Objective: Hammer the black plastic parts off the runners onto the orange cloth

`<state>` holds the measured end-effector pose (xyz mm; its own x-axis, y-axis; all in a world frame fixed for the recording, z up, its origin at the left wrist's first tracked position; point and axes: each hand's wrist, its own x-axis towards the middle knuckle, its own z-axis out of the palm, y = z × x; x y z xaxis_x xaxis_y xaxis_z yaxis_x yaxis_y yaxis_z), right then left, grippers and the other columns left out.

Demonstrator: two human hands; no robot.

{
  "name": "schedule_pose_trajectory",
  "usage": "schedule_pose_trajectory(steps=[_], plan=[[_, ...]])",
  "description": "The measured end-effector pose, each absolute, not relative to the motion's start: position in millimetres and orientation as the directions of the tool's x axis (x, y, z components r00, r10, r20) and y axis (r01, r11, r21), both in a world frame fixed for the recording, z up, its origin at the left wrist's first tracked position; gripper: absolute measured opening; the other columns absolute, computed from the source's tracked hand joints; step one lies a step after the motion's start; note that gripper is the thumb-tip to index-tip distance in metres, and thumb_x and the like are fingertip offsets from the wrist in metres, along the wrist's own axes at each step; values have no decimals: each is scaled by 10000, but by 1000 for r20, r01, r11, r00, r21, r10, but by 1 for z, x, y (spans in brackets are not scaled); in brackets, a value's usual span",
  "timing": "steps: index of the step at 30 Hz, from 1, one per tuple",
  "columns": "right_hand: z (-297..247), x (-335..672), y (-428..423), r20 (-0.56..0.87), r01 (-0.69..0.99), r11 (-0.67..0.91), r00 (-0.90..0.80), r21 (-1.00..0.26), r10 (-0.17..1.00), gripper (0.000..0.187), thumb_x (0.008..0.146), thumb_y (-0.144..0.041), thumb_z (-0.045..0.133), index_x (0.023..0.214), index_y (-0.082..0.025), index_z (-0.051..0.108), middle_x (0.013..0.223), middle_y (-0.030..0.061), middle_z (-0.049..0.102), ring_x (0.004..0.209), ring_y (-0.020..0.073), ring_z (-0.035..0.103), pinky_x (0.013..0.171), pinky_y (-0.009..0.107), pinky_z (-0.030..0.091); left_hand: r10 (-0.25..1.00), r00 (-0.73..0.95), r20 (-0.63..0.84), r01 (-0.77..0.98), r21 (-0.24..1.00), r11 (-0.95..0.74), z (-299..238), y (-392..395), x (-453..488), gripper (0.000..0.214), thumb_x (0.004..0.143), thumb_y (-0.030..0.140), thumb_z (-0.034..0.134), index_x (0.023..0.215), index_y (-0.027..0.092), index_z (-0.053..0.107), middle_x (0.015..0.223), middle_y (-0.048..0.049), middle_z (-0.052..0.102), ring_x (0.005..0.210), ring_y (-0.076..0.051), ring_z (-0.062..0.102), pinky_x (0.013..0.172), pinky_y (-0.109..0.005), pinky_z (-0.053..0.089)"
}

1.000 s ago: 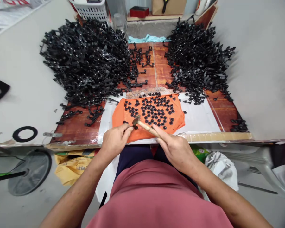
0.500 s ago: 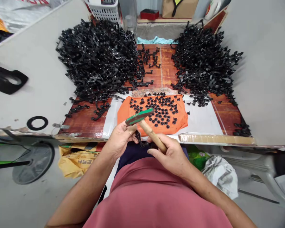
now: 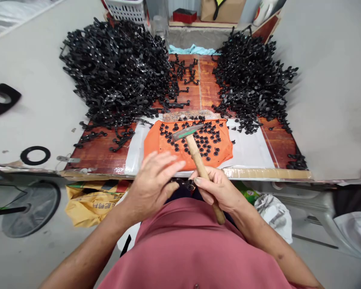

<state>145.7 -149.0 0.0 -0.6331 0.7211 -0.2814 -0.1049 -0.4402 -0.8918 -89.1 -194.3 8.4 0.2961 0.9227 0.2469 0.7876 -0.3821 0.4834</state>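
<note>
Reddish wooden worktop [image 3: 207, 92] had a big left pile [image 3: 117, 76] of tangled black bits and a smaller right pile [image 3: 252, 80], both toward the far side. Nearer the front edge, an orange cloth [image 3: 152, 144] lay on a white sheet [image 3: 251, 154], dotted with little black studs [image 3: 216, 151]. Right hand [image 3: 215, 185] had its fingers closed around a hammer [image 3: 197, 157] partway down the handle, its head showing against the cloth and its butt toward the person's shirt [image 3: 195, 241]. Left hand [image 3: 156, 182] was just to the left, fingers stretched out and parted from the thumb; couldn't tell whether that thumb touched the dark strip [image 3: 190, 185] by the right fingertips. Handling-wise, I'd bet the hammer was small but head-heavy, stiff all over, not slippery thanks to the bare wood, so lower on the handle seemed best for swing, mid-handle for control. Strip looked light and probably bendy, so I'd have pinched it by an end.
</note>
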Motion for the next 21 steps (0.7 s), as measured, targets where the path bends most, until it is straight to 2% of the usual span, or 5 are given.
schedule_pose_trajectory(steps=[2, 5, 11, 16, 21], plan=[[-1, 144, -150, -271, -111, -439, -646, -892, 714, 310, 878, -485, 720, 892, -190, 625, 497, -117, 432, 356, 37, 296, 370, 164, 210, 859, 470, 203, 661, 564, -495, 0, -197, -82, 492, 1010, 267, 516, 1501, 290, 497, 1313, -92, 701, 1189, -239, 663, 1087, -433, 492], [-4, 143, -151, -262, -99, -404, -617, -909, 742, 355, 876, -523, 722, 937, -192, 611, 517, -122, 426, 355, 39, 292, 366, 173, 211, 845, 505, 176, 570, 666, -480, -14, -201, -73, 510, 1037, 211, 438, 1544, 264, 447, 1281, -89, 736, 1095, -193, 721, 966, -327, 568], [-12, 163, -147, -224, 153, -177, -396, -972, 891, 302, 970, -474, 582, 1115, -209, 599, 904, 3, 674, 469, 72, 406, 432, 230, 328, 967, 242, 81, 590, 779, -213, -5, -193, -85, 397, 1049, 303, 431, 1361, 237, 668, 1250, -31, 769, 1089, -171, 737, 964, -242, 554], [-6, 179, -138, -80, 530, 121, -340, -839, 937, 167, 1013, -359, 494, 958, -229, 583, 746, -28, 576, 688, 156, 531, 660, 275, 392, 997, 14, -76, 685, 728, 45, 9, -167, -111, 453, 1032, 449, 414, 1306, 228, 699, 804, 14, 738, 690, -148, 664, 670, -232, 499], [-5, 175, -136, -106, 569, 136, -371, -811, 923, 248, 1027, -364, 436, 1127, -234, 622, 763, -26, 583, 699, 174, 552, 681, 285, 401, 989, -112, -100, 639, 755, 149, 1, -141, -124, 450, 1016, 480, 368, 1272, 227, 639, 618, 54, 538, 560, -138, 497, 560, -239, 371]])
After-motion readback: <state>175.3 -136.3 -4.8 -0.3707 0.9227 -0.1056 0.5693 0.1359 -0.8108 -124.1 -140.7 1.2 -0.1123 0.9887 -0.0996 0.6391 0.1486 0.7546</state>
